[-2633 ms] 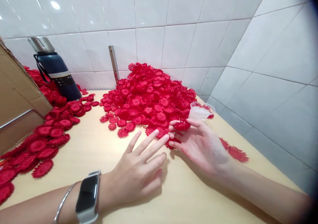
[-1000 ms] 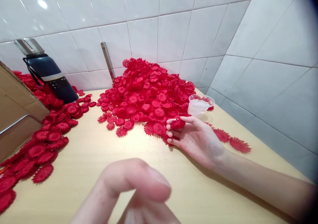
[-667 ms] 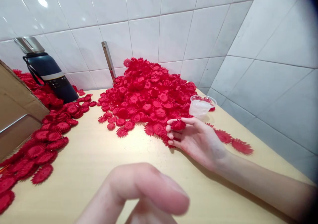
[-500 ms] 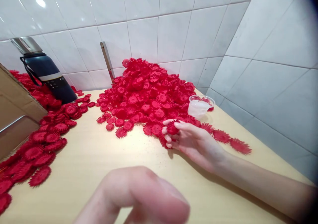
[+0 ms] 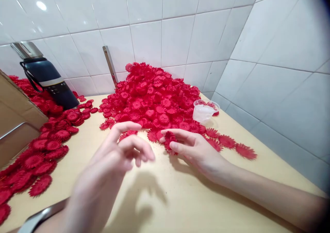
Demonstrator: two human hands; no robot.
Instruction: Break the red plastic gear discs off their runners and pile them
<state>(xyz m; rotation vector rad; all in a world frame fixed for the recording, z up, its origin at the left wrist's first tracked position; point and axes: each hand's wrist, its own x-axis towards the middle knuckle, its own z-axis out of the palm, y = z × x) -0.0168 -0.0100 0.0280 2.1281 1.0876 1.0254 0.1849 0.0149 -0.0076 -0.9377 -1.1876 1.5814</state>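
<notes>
The right hand (image 5: 198,150) rested on the surface (image 5: 180,198) with its fingers (image 5: 177,134) curled around a small bunch of red flowers (image 5: 169,140). The bunch sat at the near edge of the big red pile (image 5: 154,98). The left hand (image 5: 116,157) hung in the air just beside it. Its fingers (image 5: 139,147) were bent and loose, apart from each other, and held nothing.

The bunch looked small and light, so a flower could slip out if the hold went soft. The clear cup (image 5: 205,110) stood near the right hand, touching the pile. A quick swing of the arm could knock it over. A push at the pile could make flowers slide down.
</notes>
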